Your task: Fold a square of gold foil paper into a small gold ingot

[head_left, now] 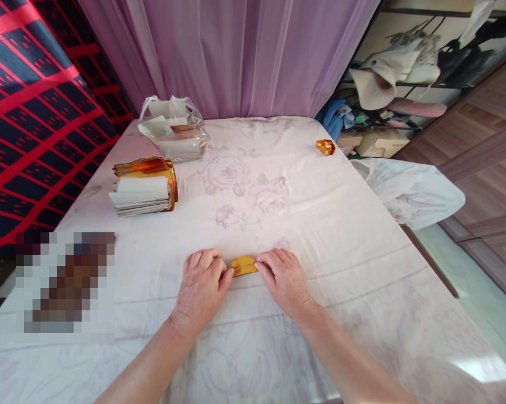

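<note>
A small piece of gold foil paper [243, 265] lies folded on the white flowered tablecloth [329, 224], near the front middle. My left hand [202, 283] pinches its left end with fingers curled. My right hand [284, 278] presses and grips its right end. Both hands rest on the cloth, and most of the gold paper is hidden under the fingers.
A stack of gold and white paper sheets [146, 188] lies at the left. A clear plastic bag with more sheets [175, 132] sits behind it. A finished folded gold piece [325, 147] lies at the far right. A pink curtain hangs behind; cluttered shelves stand to the right.
</note>
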Demonstrator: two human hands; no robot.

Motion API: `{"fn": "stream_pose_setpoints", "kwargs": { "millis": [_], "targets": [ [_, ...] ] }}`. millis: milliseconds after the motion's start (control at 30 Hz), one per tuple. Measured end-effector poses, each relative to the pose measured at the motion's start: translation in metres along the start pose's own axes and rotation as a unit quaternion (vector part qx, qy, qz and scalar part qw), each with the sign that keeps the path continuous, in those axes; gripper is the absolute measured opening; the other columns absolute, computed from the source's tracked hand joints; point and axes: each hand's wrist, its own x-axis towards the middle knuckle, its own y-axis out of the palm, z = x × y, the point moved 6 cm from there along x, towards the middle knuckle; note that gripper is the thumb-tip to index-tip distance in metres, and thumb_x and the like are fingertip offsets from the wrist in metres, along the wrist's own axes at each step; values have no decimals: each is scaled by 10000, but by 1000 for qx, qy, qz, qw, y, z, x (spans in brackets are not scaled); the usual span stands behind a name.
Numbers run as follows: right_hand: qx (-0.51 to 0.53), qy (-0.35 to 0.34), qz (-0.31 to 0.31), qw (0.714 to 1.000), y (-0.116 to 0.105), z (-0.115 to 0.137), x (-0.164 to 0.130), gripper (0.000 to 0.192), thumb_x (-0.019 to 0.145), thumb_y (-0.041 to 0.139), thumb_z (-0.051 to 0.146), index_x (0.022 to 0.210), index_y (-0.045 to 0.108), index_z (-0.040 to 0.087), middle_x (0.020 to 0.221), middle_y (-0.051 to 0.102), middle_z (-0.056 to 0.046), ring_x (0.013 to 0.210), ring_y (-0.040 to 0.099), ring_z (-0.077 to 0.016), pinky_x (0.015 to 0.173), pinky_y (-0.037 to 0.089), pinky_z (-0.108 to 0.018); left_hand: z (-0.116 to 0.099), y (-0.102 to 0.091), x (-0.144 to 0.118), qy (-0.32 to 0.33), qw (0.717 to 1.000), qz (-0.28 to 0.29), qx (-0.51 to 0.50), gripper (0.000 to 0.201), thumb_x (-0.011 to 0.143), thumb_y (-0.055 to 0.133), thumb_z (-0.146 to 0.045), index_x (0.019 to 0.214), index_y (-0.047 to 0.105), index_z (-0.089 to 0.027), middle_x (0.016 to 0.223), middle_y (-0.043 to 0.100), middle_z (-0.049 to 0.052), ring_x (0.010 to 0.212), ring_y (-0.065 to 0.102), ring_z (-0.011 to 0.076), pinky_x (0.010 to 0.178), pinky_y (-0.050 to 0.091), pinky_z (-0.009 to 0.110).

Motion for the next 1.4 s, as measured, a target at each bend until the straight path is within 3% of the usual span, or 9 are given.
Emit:
{"fn": "stream_pose_setpoints", "kwargs": {
  "millis": [600,733,900,1100,1333,1400],
  "targets": [
    [-11,13,9,1000,3,-1,0,115,950,541,206,864,618,216,817,657,-23,790,582,-202,729,383,-331,2,-1,0,-37,999,11,-11,174,880,601,-248,728,523,-210,971,619,68,926,546,248,854,430,434],
    [2,15,11,1000,3,-1,0,106,935,535,164,908,625,214,862,648,-30,826,579,-204,742,388,-330,4,1,-1,-37,999,11,-31,49,890,593,-236,849,606,-212,1032,615,67,984,550,253,886,424,441],
    [19,4,14,1000,5,-3,-1,181,930,503,130,947,654,228,914,628,-34,859,569,-194,772,399,-333,4,3,-2,-3,999,7,-50,219,945,513,-239,949,721,-307,1169,597,47,1079,536,244,966,397,476],
    [15,2,26,1000,5,-2,0,229,874,507,75,927,667,230,916,615,-36,861,567,-195,764,398,-336,6,5,0,-12,998,21,-61,202,938,542,-249,944,735,-310,1168,612,44,1102,542,242,984,391,482],
    [-23,47,3,999,3,11,4,29,856,625,243,838,631,220,873,603,-35,834,560,-203,728,381,-340,7,4,1,-19,998,27,-58,152,911,594,-261,942,733,-315,1155,619,34,1112,548,233,987,380,473],
    [-53,69,-6,996,4,15,5,144,833,682,347,811,622,219,854,596,-39,813,552,-213,717,372,-349,7,4,1,-23,998,29,-58,144,906,603,-265,938,733,-316,1161,619,34,1115,549,236,988,377,477]
  ]
}}
